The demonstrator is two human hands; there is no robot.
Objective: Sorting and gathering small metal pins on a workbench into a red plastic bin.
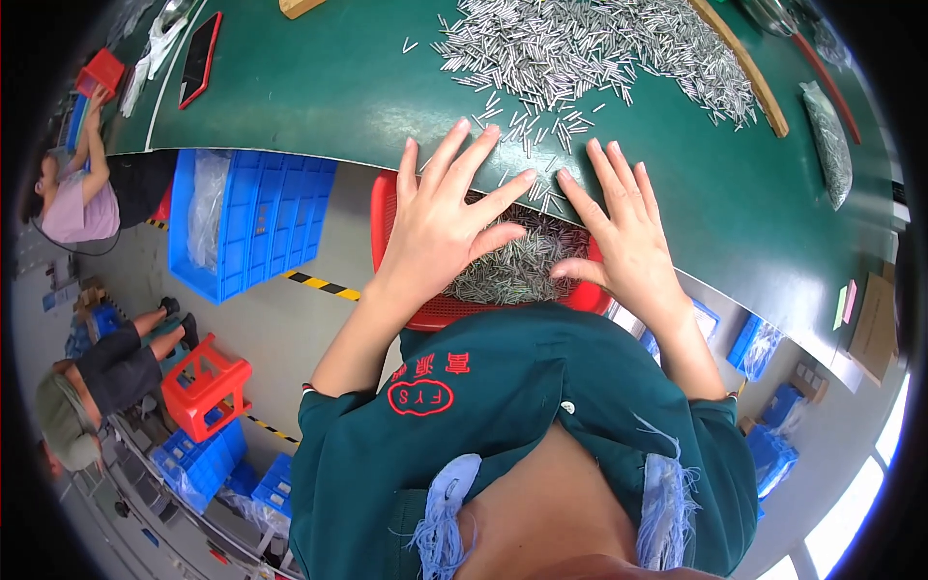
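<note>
L hand [440, 227] & R hand [623, 232] flat at table [319, 87] edge, fingers spread, holding nothing. Pins [580, 48] heaped on table, more in red tray [425, 309] under hands, on lap.

A big heap of little metal pins [590, 43] lies on the table [319, 87], the two hands [440, 227] [623, 237] rest side by side at its near edge, and a basket [425, 311] with more pins sits under them on the lap.
</note>
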